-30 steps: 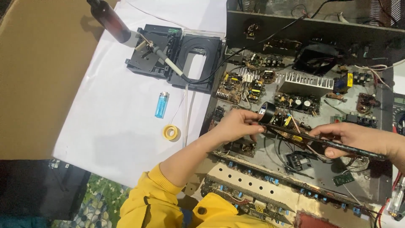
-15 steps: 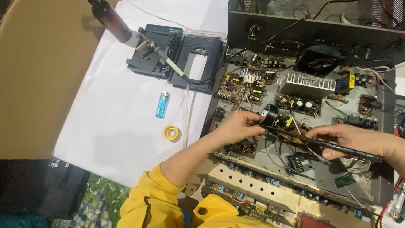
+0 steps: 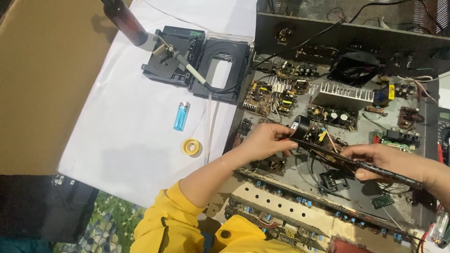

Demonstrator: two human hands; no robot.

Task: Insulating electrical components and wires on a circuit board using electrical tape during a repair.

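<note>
The left hand [image 3: 267,140] pinches a black tape roll [image 3: 300,127]; the right hand [image 3: 382,161] grips a dark soldering iron [image 3: 349,161].

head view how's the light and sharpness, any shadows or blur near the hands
Head view: soft, even light; the white sheet is bright with faint shadows beside the blue lighter and yellow tape roll; left hand and right hand look fairly sharp; the open circuit chassis is darker, and its top edge is dim.

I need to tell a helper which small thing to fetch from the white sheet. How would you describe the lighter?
On the white sheet left of the open chassis, look below the black disc mechanism. The lighter is translucent blue and oblong, unlike the round yellow spool below it.
</note>
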